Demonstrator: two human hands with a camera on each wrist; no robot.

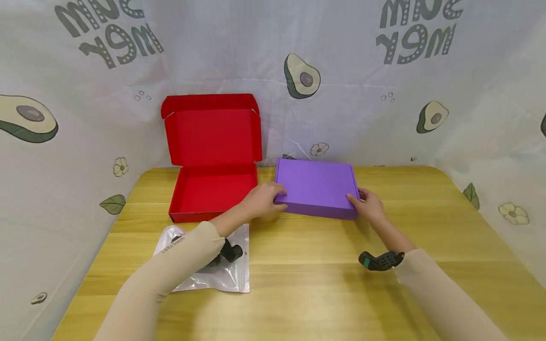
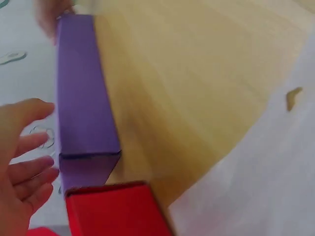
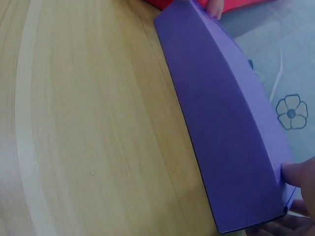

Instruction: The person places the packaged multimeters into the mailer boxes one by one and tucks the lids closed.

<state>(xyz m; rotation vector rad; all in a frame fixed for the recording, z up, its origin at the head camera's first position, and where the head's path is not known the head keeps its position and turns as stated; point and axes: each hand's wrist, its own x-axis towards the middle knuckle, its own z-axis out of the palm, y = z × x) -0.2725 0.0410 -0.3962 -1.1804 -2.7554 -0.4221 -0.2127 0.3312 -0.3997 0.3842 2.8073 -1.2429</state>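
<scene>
A closed purple box (image 1: 315, 184) lies flat on the table. My right hand (image 1: 368, 204) grips its right front corner, thumb on the lid and fingers against the side; the right wrist view shows this thumb (image 3: 294, 173) at the box's near end. At the left end, my left hand (image 1: 264, 200) has its fingertips right at the box's edge. In the left wrist view that hand (image 2: 22, 162) shows spread, loosely bent fingers beside the purple box (image 2: 81, 88). An open red box (image 1: 217, 187) stands to the left, its lid upright and its inside bare.
A clear plastic bag (image 1: 234, 277) with black items (image 1: 232, 251) in it lies below the red box, partly hidden by my left sleeve (image 1: 187, 255). A patterned cloth (image 1: 341, 109) hangs behind the wooden table (image 1: 298, 293). A black strap device (image 1: 381, 261) sits on my right wrist.
</scene>
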